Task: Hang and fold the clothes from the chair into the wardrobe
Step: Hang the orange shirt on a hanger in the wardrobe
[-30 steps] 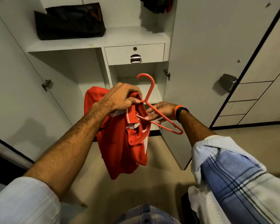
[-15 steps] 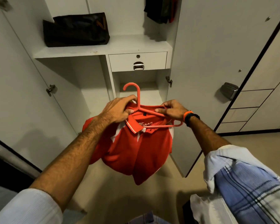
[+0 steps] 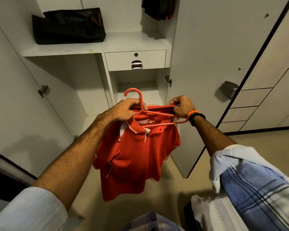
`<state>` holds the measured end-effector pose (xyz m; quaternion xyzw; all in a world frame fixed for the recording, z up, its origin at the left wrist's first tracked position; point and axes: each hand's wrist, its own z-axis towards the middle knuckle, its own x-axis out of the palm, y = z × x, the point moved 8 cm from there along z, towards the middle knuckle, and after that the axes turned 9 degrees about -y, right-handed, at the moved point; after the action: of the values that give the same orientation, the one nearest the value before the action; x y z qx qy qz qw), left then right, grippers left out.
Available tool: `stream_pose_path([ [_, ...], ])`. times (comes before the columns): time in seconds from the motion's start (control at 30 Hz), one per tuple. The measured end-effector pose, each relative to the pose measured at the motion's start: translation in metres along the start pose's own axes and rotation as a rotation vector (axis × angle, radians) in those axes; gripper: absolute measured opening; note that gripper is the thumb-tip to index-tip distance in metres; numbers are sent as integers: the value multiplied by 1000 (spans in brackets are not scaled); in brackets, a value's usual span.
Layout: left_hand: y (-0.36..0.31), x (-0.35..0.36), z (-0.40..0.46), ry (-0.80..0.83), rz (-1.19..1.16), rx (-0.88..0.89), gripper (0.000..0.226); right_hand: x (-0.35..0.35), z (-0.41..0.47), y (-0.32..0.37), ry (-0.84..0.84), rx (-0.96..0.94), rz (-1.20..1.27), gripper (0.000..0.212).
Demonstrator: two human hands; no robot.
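Open white wardrobe (image 3: 140, 44); dark bag (image 3: 68, 25) on its shelf, drawer (image 3: 135, 60) below. My left hand (image 3: 123, 110) and right hand (image 3: 182, 106) grip closed on red shirt (image 3: 137, 155) and hanger (image 3: 140, 104), held before the wardrobe.

Wardrobe (image 3: 170, 45) doors stood open | black bag (image 3: 68, 25) filled the left of the upper shelf, its right part bare | dark clothes (image 3: 158, 7) hung over that bare part | drawer (image 3: 135, 61) shut | compartment under the drawer open, fronted by hanger (image 3: 140, 104) and red shirt (image 3: 137, 155) held in both hands
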<state>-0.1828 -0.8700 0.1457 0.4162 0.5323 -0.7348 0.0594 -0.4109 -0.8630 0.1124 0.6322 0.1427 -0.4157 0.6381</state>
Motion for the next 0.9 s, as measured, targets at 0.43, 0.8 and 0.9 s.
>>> stream_pose_path([
  [0.43, 16, -9, 1, -256, 151, -71, 31, 6, 7, 3, -4, 46, -9, 26],
  [0.8, 45, -20, 2, -356, 217, -224, 35, 11, -3, -8, 268, 105, 268, 17],
  [0.9, 49, -20, -2, -380, 115, -239, 24, 6, -2, -9, 271, 112, 350, 25],
])
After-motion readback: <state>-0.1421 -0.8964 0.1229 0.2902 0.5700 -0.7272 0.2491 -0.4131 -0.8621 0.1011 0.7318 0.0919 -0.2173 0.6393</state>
